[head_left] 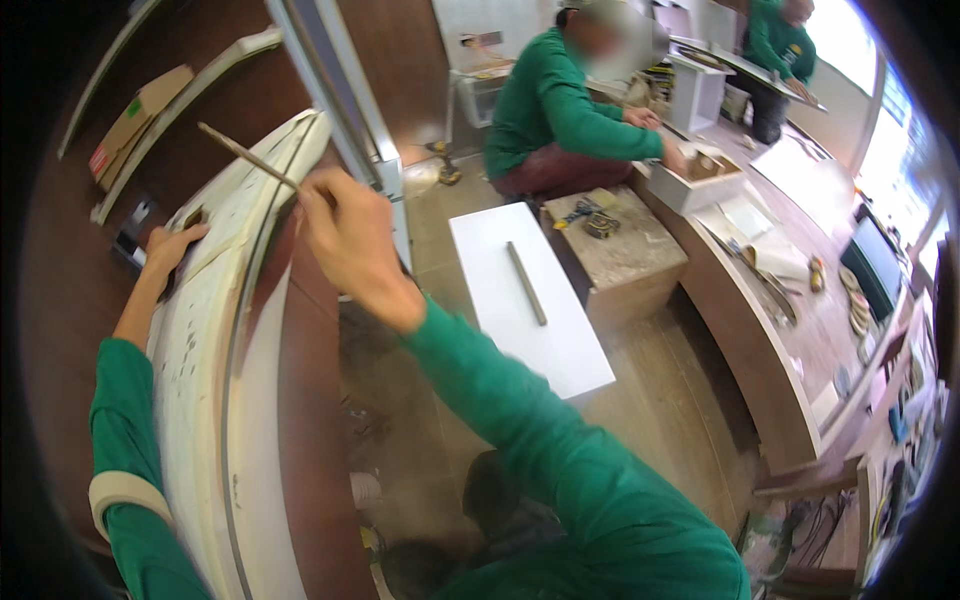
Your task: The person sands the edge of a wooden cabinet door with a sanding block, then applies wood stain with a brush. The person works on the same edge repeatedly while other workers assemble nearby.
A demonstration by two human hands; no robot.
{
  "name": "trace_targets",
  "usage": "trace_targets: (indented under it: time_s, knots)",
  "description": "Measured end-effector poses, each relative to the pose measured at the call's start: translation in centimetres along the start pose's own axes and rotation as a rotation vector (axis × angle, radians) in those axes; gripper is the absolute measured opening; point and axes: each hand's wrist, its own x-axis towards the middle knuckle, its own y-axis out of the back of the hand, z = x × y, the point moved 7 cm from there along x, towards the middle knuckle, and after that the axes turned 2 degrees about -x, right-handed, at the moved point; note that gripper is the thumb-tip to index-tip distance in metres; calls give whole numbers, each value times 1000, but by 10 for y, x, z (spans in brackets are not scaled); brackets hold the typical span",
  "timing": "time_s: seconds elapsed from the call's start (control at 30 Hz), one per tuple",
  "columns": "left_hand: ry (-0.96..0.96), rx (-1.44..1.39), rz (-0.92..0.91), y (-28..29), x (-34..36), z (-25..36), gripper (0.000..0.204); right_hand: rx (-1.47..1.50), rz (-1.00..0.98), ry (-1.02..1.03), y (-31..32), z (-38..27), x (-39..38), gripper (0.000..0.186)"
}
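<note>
My right hand [350, 235] is closed in a pinch round a thin brown stick [245, 155], which slants up to the left across the end of a long pale board. This board [195, 330] has dark marks along its face and a dark line near its right edge. Over the board's left side my left hand [175, 250] is bent round a small dark object that I cannot make out. A pale ring like a tape roll [130, 497] sits round my left sleeve. Beside the board is a reddish-brown panel [320, 430].
A white panel [490, 300] with a grey bar [526, 283] on it lies right of my arm. Beyond are a wooden box [625, 250] bearing tools, a drill [447, 165] and a seated person [570, 110]. Another person [775, 50] works farther back. A cardboard box [140, 120] rests on the left shelf.
</note>
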Motion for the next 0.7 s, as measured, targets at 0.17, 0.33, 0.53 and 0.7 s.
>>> trace_targets:
  time_s: [0.17,0.33,0.53,0.7]
  knots:
    - [-45,-109,-29,6,13,25,64,-220,44,-12,115,2,-25,8]
    - [-60,-189,-47,46,-12,49,53,-286,234,214,199,-76,57,10]
    - [-256,-325,-86,77,-56,47,57,-207,229,50,256,-100,-10,15]
    - [-203,-440,-129,129,-166,19,80,-3,162,-446,280,-47,-112,22]
